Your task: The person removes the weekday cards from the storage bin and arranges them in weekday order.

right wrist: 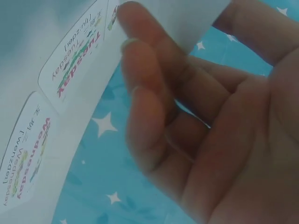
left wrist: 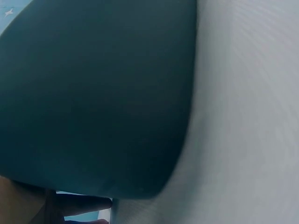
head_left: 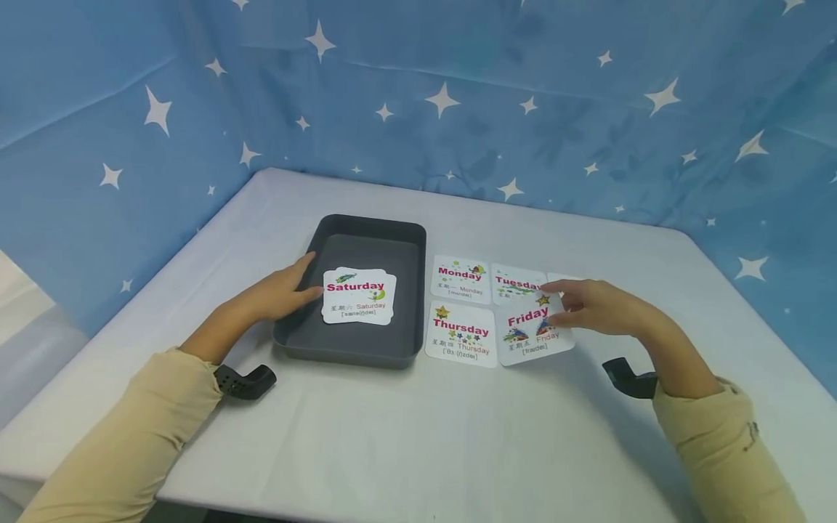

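My right hand [head_left: 591,309] pinches the Friday card [head_left: 526,341] at its right side, and the card tilts over the table beside the Thursday card [head_left: 461,335]. In the right wrist view the fingers [right wrist: 145,112] are bent, with the pale underside of the held card above them. My left hand [head_left: 284,287] grips the left side of the dark grey tray [head_left: 356,356], its thumb reaching in over the rim toward the Saturday card [head_left: 356,298]. That card lies on at least one other card in the tray. The tray's wall [left wrist: 103,93] fills much of the left wrist view.
Behind the Friday card lie the Monday card [head_left: 460,280] and the Tuesday card [head_left: 506,282], partly overlapped. The Wednesday card [right wrist: 25,158] is mostly hidden by my right hand in the head view. A white cloth covers the table [head_left: 405,436]; a blue starry curtain [head_left: 405,73] hangs behind.
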`<state>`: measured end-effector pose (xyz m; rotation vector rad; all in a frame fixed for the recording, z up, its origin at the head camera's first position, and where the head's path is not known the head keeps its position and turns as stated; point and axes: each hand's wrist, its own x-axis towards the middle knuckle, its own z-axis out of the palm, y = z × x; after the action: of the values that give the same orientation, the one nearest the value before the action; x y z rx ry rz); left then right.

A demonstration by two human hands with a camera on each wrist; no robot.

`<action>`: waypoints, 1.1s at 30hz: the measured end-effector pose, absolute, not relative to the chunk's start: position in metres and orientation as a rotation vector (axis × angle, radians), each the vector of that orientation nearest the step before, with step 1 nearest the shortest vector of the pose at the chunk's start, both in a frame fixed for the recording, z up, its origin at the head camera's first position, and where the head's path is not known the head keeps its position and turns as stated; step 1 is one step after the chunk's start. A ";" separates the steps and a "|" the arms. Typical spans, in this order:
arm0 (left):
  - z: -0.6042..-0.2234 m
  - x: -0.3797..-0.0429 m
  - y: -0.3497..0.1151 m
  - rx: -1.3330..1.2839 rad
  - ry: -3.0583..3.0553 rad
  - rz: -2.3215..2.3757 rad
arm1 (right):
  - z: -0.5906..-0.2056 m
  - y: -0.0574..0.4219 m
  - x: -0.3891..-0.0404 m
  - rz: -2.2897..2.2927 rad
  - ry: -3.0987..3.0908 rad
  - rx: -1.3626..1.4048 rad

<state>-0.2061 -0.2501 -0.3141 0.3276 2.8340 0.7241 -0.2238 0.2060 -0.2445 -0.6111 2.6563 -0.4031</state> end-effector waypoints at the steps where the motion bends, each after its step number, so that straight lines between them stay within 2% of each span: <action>1: -0.314 -0.206 -0.250 0.327 2.835 0.725 | -0.244 0.206 -0.224 -0.378 2.655 -0.607; 11: -0.314 -0.205 -0.251 0.322 2.844 0.730 | -0.255 0.203 -0.227 -0.060 2.614 -0.439; 25: -0.316 -0.208 -0.250 0.325 2.840 0.720 | -0.268 0.204 -0.234 -0.045 2.596 -0.412; 33: -0.317 -0.208 -0.251 0.321 2.841 0.711 | -0.275 0.183 -0.225 0.058 2.605 -0.353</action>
<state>-0.2079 -0.2512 -0.3165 0.3208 2.8414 0.7109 -0.2248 0.1833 -0.2751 -0.3532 2.6051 0.0582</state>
